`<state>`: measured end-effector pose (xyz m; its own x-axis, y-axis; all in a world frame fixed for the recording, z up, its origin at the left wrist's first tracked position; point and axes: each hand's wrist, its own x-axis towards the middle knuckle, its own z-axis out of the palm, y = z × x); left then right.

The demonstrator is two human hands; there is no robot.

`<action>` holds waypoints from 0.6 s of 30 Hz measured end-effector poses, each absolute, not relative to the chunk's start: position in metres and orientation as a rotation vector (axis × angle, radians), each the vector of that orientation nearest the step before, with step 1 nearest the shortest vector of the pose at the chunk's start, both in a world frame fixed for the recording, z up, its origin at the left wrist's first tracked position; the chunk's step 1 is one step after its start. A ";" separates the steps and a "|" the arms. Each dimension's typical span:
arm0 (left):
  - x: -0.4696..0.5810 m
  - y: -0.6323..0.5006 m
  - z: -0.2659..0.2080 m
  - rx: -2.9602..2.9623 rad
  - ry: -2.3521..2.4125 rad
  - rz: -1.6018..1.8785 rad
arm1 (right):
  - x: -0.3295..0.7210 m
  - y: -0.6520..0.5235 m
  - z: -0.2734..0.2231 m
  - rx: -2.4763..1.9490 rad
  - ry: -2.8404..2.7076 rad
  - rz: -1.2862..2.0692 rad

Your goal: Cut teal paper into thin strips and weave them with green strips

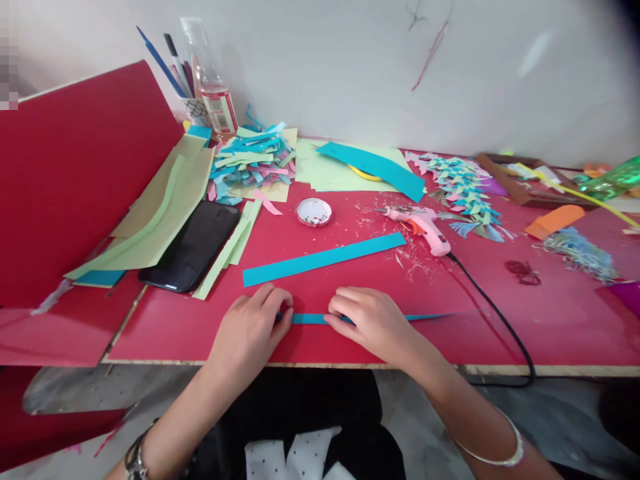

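Note:
Low over the red table, a narrow blue paper strip (307,319) stretches between my two hands. My left hand (255,317) pinches it at its left end, thumb and fingers closed. Some distance to the right, my right hand (367,320) grips the same strip, fingers curled, and its thin tail runs out past the hand. A wider blue paper strip (325,259) lies flat just beyond both hands. The pink glue gun (420,227) rests on its side farther right, its black cord trailing to the table's front edge. The fingertips partly hide the held strip.
At left are a black phone (193,245) and green paper strips (233,243). Behind lie a pile of cut paper (255,160), a jar lid (314,212) and a bottle (215,93). A fringed paper piece (463,187) and brown tray (530,180) sit at right.

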<state>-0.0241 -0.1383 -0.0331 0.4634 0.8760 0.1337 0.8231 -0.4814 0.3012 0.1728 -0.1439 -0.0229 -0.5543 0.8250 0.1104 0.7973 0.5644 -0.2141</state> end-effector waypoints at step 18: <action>-0.015 -0.178 -0.040 3.040 1.178 0.361 | 0.175 -0.145 -0.029 -1.359 -2.600 0.187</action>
